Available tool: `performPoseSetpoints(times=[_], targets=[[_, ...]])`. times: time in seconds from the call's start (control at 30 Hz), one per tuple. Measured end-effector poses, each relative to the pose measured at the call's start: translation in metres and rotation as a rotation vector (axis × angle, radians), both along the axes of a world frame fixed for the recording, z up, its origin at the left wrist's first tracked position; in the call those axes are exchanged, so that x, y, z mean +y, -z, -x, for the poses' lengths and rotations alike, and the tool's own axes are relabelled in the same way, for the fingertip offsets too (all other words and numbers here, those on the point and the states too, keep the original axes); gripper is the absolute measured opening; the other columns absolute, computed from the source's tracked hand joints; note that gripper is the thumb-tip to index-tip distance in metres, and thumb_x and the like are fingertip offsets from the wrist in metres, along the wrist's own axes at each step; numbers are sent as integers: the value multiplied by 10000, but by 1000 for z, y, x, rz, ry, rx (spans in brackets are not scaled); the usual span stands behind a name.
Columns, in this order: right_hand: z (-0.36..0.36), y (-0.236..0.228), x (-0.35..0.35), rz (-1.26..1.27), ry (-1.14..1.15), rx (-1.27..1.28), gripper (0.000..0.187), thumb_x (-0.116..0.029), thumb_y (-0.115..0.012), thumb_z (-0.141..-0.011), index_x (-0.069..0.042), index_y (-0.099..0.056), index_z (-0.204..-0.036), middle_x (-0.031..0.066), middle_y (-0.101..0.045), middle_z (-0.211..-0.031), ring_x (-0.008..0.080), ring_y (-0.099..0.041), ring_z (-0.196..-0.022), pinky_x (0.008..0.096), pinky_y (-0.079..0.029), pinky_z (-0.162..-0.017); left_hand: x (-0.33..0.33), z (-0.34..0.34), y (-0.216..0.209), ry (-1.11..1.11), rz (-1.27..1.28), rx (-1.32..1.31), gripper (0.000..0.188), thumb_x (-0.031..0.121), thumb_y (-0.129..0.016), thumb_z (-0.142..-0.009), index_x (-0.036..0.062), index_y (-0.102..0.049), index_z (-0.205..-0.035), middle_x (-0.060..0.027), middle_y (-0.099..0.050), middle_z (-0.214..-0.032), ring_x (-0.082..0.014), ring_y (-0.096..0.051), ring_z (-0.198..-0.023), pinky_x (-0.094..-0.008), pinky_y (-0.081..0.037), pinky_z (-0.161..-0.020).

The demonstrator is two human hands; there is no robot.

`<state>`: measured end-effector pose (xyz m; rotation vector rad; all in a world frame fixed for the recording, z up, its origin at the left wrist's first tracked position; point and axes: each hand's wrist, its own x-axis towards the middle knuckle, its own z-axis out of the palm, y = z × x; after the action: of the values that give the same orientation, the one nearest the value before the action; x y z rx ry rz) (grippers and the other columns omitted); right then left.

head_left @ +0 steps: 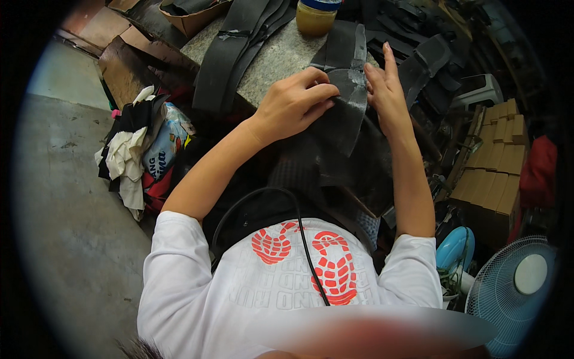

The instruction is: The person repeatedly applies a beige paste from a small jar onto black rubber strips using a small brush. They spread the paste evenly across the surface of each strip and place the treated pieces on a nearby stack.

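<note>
A dark, flat sheet piece (348, 110) hangs over the near edge of the speckled worktop (269, 66). Greyish smears run along its upper right border, where it meets another dark strip (341, 48). My left hand (299, 100) has its fingers curled and closed on the left side of the piece. On the opposite side is my right hand (387, 96), index finger stretched out and thumb beside the piece's right edge; its other fingers are partly hidden. Beyond my hands stands a jar (317, 18) of amber-yellow contents with a blue lid.
Long dark strips (230, 51) lie stacked at the left of the worktop, and more dark pieces (424, 63) pile up at the right. Cloth scraps (128, 146) heap at the left. Cardboard boxes (487, 173) and a fan (514, 287) stand at the right.
</note>
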<state>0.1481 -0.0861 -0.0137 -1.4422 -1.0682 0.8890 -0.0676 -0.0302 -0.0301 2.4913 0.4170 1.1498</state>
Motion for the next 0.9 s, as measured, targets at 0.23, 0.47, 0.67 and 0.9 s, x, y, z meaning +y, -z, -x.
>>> performPoseSetpoints(times=[0.23, 0.47, 0.67, 0.9], targets=[[-12, 1, 27, -51, -20, 54, 955, -194, -714, -960, -124, -64, -1656, 54, -620, -931, 84, -556, -723, 232, -504, -609, 7, 11, -11, 111, -43, 159, 206, 187, -711, -926, 60, -700, -1088, -106, -654, -1091, -297, -684, -976, -364, -551, -817], [2, 10, 28, -12, -180, -119, 996, -36, -703, -921, -136, -42, -1659, 43, -620, -838, 71, -604, -746, 219, -498, -557, 72, -42, 10, -197, -67, -52, 325, 334, -626, -988, 103, -714, -1198, -95, -672, -1167, -309, -617, -1130, -422, -497, -973], [-47, -6, 56, -247, 113, -1184, 445, -400, -639, -987, -182, -660, -1374, 92, -706, -1192, 284, -628, -1157, 395, -487, -987, 100, -50, 22, -168, -22, 445, 301, 277, -652, -967, 92, -719, -1194, -86, -671, -1239, -306, -570, -1223, -422, -452, -1062], [-57, 31, 111, 89, -44, -1526, 549, -474, -569, -992, -171, -586, -1449, 150, -404, -1606, 399, -234, -1539, 631, -174, -1220, 91, -55, 20, -130, -41, 422, 283, 239, -673, -937, 56, -664, -1152, -101, -639, -1365, -311, -567, -1263, -432, -452, -1073]])
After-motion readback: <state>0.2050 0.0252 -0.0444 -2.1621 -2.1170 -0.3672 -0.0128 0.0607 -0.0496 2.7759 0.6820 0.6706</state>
